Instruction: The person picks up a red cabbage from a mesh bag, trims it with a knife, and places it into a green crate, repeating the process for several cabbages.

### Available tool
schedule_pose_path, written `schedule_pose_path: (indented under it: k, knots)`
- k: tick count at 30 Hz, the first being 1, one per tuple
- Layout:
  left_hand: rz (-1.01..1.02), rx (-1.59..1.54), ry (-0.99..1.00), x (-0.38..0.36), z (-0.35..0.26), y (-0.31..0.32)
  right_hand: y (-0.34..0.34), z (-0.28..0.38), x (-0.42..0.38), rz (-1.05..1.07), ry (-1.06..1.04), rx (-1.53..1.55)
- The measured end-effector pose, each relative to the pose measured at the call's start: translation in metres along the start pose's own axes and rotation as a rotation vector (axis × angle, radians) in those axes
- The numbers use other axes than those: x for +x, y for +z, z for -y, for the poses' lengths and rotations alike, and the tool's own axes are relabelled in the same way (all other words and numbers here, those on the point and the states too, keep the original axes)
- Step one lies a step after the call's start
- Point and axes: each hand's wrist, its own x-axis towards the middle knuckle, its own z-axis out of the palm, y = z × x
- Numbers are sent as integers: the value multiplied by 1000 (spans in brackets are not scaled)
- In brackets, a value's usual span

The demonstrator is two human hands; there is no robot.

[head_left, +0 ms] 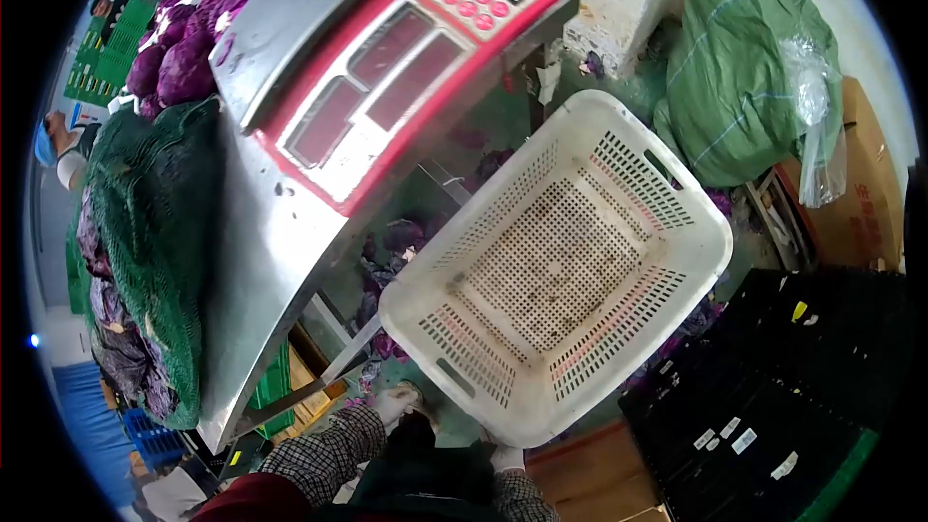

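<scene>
A white plastic basket (556, 232), empty and dirty on its slotted bottom, fills the middle of the view beside the metal table. My right hand (507, 459), in a white glove, is at the basket's near rim and grips it; its fingers are mostly hidden under the rim. My left hand (394, 404), also gloved, is below the table's edge, left of the basket and apart from it. Its fingers are too unclear to read. On the metal table (261, 222) stand a red-and-white scale display (387, 87) and a green mesh sack (155, 232) of purple cabbages.
Purple cabbages (184, 63) are piled at the upper left. A green sack (739, 77) stands at the upper right, with black crates (773, 358) below it. Loose leaves litter the floor. Cardboard (594, 474) lies near the bottom. Other people are at the far left.
</scene>
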Motion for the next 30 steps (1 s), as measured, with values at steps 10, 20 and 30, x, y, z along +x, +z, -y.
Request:
schedule_pose_path:
  k: [10, 20, 30]
  knots:
    - [92, -174, -141, -45, -42, 21, 7, -42, -83, -121, 362, 24]
    - [434, -310, 206, -63, -150, 77, 217, 154, -228, 312, 1, -679]
    - [-2, 1337, 794, -33, -92, 83, 322, 492, -88, -300, -882, -1017]
